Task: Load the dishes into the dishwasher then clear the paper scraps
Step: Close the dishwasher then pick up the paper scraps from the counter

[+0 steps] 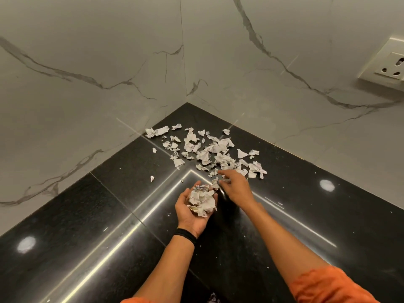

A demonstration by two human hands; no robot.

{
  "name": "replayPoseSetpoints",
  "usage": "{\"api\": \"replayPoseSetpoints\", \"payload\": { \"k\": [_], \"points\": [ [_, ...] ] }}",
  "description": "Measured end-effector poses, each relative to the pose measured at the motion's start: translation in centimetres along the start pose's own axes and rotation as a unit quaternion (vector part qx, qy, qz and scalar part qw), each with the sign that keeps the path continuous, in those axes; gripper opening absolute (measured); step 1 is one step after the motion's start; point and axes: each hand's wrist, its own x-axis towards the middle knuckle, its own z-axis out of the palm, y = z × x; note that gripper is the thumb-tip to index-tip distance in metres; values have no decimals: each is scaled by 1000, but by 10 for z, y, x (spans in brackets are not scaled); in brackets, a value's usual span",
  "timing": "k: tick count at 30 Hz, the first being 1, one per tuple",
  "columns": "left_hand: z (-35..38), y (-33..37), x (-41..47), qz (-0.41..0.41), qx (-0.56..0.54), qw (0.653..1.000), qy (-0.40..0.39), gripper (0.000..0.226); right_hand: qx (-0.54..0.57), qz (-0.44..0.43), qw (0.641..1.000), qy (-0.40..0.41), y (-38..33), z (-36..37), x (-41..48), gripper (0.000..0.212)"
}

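Note:
Several torn white paper scraps lie scattered on the black countertop, near the corner where two marble walls meet. My left hand is turned palm up above the counter and cups a crumpled wad of gathered scraps, fingers curled around it. My right hand reaches palm down just beyond it, at the near edge of the scattered pile. Its fingertips pinch a small scrap right beside the wad. A stray piece lies apart to the left.
Marble walls close off the counter's back on both sides. A white wall socket sits on the right wall. Tiny paper crumbs dot the counter near my arms. Ceiling lights reflect off the glossy black surface.

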Motion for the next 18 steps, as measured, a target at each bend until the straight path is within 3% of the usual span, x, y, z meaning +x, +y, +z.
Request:
{"api": "replayPoseSetpoints", "payload": {
  "k": [4,10,12,15,18],
  "points": [
    [-7,15,-3,33,-32,999,10,57,-133,-91,983,-85,1,32,6,41],
    [-11,24,-2,40,-35,998,18,53,-157,-178,971,-1,16,44,-34,22],
    [-6,23,-4,41,-30,999,14,53,-98,-118,987,37,16,34,-39,18],
    [0,13,-5,33,-4,999,10,54,81,21,992,97,3,15,-38,16],
    [6,-1,-6,14,18,1000,-13,54,195,18,975,102,-26,1,-35,17]
  ]
}}
